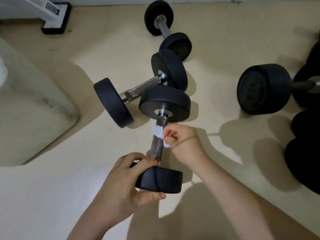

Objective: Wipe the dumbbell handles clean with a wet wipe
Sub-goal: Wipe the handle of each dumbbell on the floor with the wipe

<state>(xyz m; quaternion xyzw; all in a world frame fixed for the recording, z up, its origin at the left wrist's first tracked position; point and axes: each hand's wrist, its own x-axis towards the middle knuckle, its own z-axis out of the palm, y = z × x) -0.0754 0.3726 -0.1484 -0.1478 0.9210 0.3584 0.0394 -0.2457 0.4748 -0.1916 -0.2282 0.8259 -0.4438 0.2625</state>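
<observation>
In the lower centre of the head view, a black dumbbell (162,135) is held off the cream floor (52,196), its knurled metal handle (157,146) running from bottom to top of the frame and tilted slightly right. The left hand (124,181) is closed around the near weight plate (160,180), with fingers over the plate's top edge and the thumb pressed under its lower edge. The right hand (180,139) comes in from the lower right and is curled shut on a white wet wipe (158,131), which is bunched against the upper part of the handle; bits of the wipe show at the left of the handle and below the knuckles. The far plate (164,103) of this dumbbell sits just above the hand, its flat inner face turned toward the camera. Just behind it, in the middle of the frame, a second dumbbell (140,90) lies on the floor at a slant, its handle bare and its right plate overlapped by the held dumbbell's far plate. Farther up, near the top centre, a third, smaller dumbbell (167,28) lies on the floor with a smooth shiny bar. At the right edge a larger dumbbell (263,89) rests beside more dark weights (304,144) that are partly cut off. A pale padded cushion (31,104) fills the left side, and a white machine foot with a black base (55,19) stands in the upper left corner.
</observation>
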